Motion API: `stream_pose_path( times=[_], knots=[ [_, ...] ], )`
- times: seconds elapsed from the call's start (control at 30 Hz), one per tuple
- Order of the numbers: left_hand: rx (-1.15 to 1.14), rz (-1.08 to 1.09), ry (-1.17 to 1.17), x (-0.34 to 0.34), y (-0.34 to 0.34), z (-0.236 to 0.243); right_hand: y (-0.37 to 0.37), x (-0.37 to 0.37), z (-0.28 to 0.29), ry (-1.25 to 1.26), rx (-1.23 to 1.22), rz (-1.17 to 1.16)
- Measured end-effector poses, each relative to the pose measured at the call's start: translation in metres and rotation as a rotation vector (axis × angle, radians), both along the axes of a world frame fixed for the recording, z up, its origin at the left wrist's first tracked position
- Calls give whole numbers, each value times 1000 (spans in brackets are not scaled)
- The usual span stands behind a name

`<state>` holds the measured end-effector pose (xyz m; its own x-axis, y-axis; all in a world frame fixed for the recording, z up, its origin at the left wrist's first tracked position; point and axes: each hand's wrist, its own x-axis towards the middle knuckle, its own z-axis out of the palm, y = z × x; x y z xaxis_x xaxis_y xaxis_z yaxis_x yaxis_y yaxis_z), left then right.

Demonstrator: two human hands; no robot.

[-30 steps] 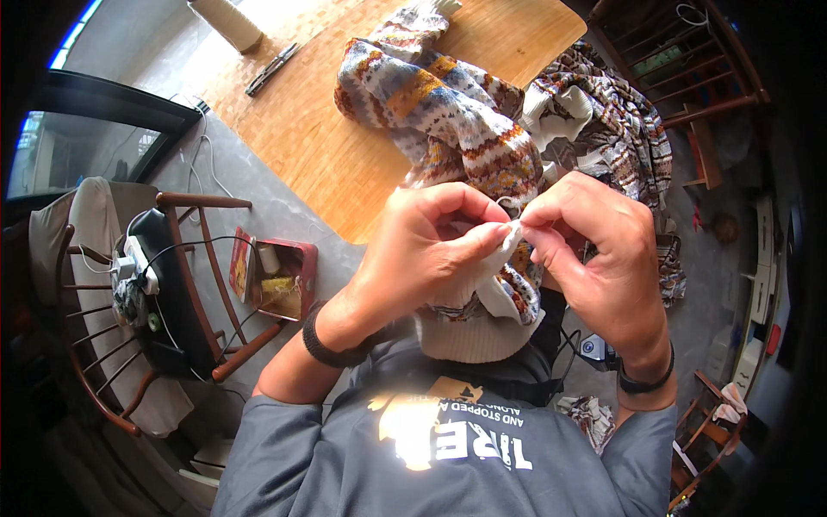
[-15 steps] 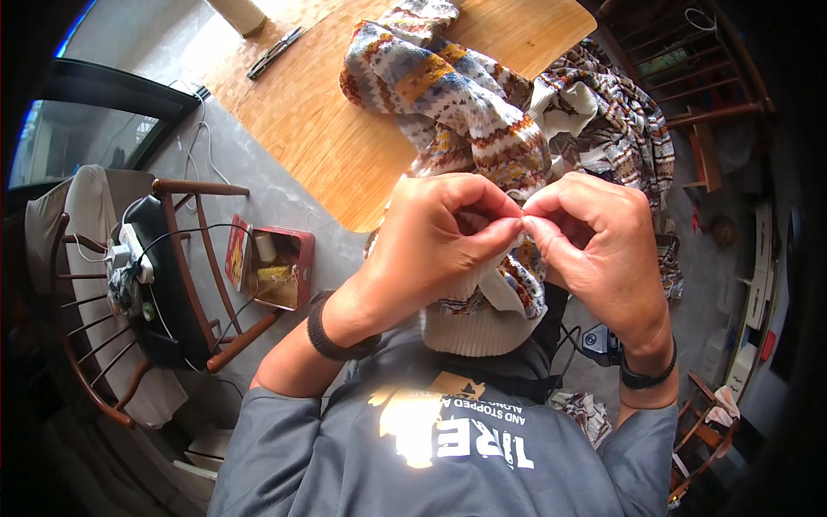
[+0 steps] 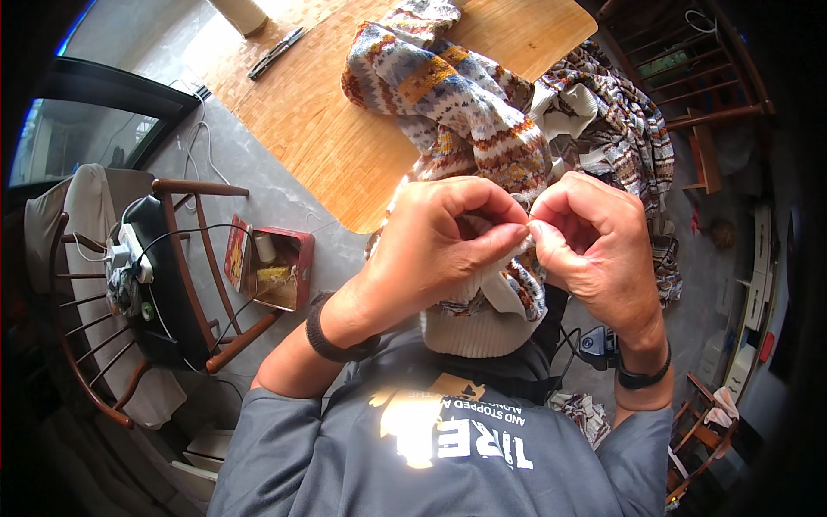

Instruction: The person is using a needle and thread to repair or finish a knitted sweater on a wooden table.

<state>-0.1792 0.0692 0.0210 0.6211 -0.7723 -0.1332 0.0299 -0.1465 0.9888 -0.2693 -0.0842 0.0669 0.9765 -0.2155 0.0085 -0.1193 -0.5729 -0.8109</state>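
Observation:
My left hand (image 3: 435,237) and my right hand (image 3: 607,250) face each other, thumb and forefinger of each pinched together. Their fingertips almost meet; whatever they pinch is too small to make out. Beneath them lies a patterned knit sweater (image 3: 491,112) in white, brown, blue and mustard. It runs from the wooden table (image 3: 319,129) down to my lap, where its cream ribbed edge (image 3: 474,334) shows. The part directly behind my fingers is hidden.
More patterned knitwear (image 3: 633,129) hangs right of the table. Black scissors or snips (image 3: 276,53) lie on the tabletop. At left stand an open red box (image 3: 297,267) with a thread spool and a wooden chair (image 3: 233,349) carrying a power strip (image 3: 138,250). Another wooden chair (image 3: 689,60) is far right.
The fingertips of my two hands have drawn slightly apart. My right hand has shifted and turned a little, while the sweater stays nearly in place.

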Motion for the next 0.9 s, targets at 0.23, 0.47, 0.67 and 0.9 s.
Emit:
stream_pose_path(
  times=[0.23, 0.47, 0.67, 0.9],
  knots=[
    [-10, -17, 40, 0, 1, 2, -1, -2, 2, -11, 25, -51],
    [-1, -25, 97, 0, 2, 1, -5, -4, 3, -55, 92, -108],
    [-41, -55, 89, 2, 2, -4, -14, -5, -1, -182, -56, 65],
    [-215, -68, 62, 5, 3, -18, -2, -11, 5, -198, -154, 44]
  ],
)
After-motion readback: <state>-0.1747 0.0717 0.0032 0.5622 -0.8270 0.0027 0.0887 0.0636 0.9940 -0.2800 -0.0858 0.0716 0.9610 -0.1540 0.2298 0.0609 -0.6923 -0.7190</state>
